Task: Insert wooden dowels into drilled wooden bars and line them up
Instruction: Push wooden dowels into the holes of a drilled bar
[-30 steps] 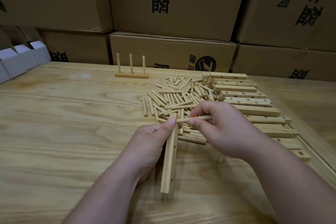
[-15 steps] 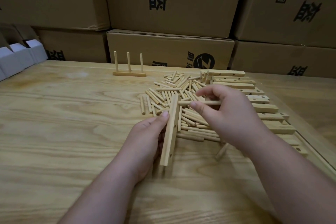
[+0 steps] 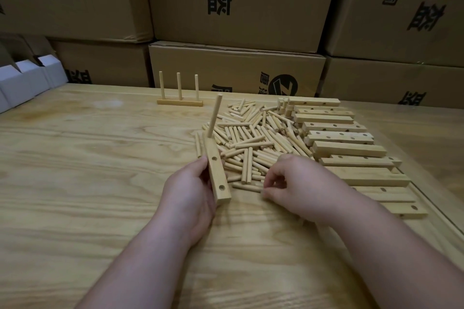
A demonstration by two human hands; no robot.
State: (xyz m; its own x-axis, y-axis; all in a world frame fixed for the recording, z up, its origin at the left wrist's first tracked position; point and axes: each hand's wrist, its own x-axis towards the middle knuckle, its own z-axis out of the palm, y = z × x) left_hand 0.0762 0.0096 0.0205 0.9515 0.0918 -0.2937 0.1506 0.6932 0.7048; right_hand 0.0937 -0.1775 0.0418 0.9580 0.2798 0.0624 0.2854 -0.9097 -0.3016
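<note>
The left hand (image 3: 193,190) grips a square pale wooden bar (image 3: 217,173) with one round dowel (image 3: 214,116) upright in it; the right hand (image 3: 293,183) pinches a smooth loose dowel (image 3: 247,187) from the pile (image 3: 253,138).

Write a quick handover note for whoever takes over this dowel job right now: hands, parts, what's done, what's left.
Left hand grips the bar in progress; one dowel stands in its far hole, two holes empty.
Right hand is pinching a loose dowel at the near edge of the dowel pile.
Undrilled-side stock: drilled bars stacked right of the pile.
Done: one finished bar with three dowels stands at the table's far side.
Left: fill the two holes, set it beside the finished one, repeat.
</note>
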